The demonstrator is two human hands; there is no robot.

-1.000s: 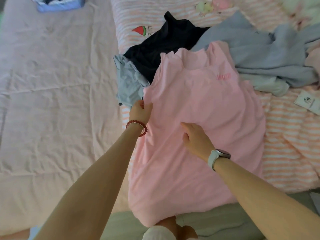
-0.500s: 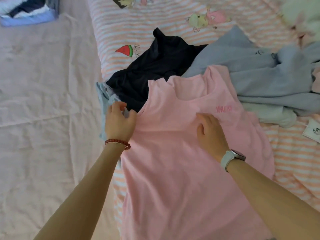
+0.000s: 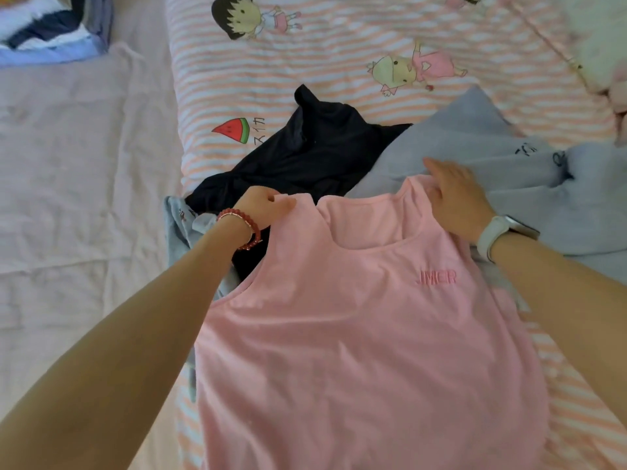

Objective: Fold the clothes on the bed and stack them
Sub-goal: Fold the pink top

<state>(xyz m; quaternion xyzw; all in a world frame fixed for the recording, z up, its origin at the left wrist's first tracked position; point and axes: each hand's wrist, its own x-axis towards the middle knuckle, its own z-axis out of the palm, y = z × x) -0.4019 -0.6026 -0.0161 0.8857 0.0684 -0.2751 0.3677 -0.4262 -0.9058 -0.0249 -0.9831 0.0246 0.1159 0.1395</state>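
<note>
Head view shows your left hand [image 3: 263,206] pinching one shoulder strap of the soft pink tank top [image 3: 366,351], while your right hand [image 3: 454,201] presses flat, fingers straight, on the other; it lies smooth across the striped quilt [image 3: 339,72], overlapping a crumpled navy garment [image 3: 305,157].

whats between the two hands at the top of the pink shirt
In the head view, between the left hand and right hand lies only the pink tank top: its scooped neckline and two shoulder straps, one at each hand.
</note>
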